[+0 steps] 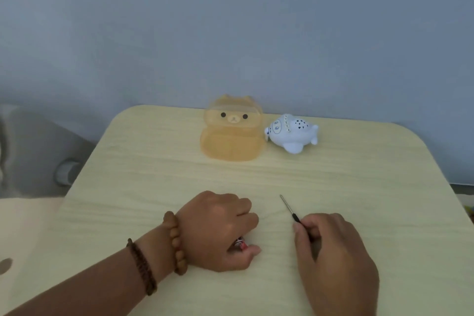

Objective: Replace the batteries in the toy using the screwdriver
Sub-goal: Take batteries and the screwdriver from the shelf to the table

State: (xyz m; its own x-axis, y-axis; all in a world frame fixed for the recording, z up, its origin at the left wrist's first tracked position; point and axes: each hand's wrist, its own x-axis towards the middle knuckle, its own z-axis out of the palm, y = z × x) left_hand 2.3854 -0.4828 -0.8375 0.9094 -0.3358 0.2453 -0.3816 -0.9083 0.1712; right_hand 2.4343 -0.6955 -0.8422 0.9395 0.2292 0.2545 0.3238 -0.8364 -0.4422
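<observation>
Nearest the camera, the right hand (333, 256) is seen at the near right of the pale wood-grain table (154, 174), its fingers pinched around the dark handle of a thin metal-shafted screwdriver (288, 206), whose tip points away to the far left and lies low over the tabletop. To its left, the left hand (220, 231), worn with two brown beaded bracelets (177, 244) at the wrist, is curled into a loose fist on the table around a small red-and-white cylindrical object (240, 243), judged to be a battery; only its end shows under the thumb, so how many are held cannot be told. The task's thing, a small pale blue plastic animal-shaped toy (292, 133), lies at the far side of the table, well apart from both hands, and is untouched. Just beside it on the left stands a translucent orange bear-faced plastic container (230, 133), close enough that contact cannot be ruled out. The work is judged to be at its very beginning. For the step in hand to be done well, the battery is best set down first, so that the toy can be brought near and turned over to expose its battery cover; the screw should be found before the tip is applied. The container could be knocked as the toy is reached for, and a released battery could roll off the smooth table.
</observation>
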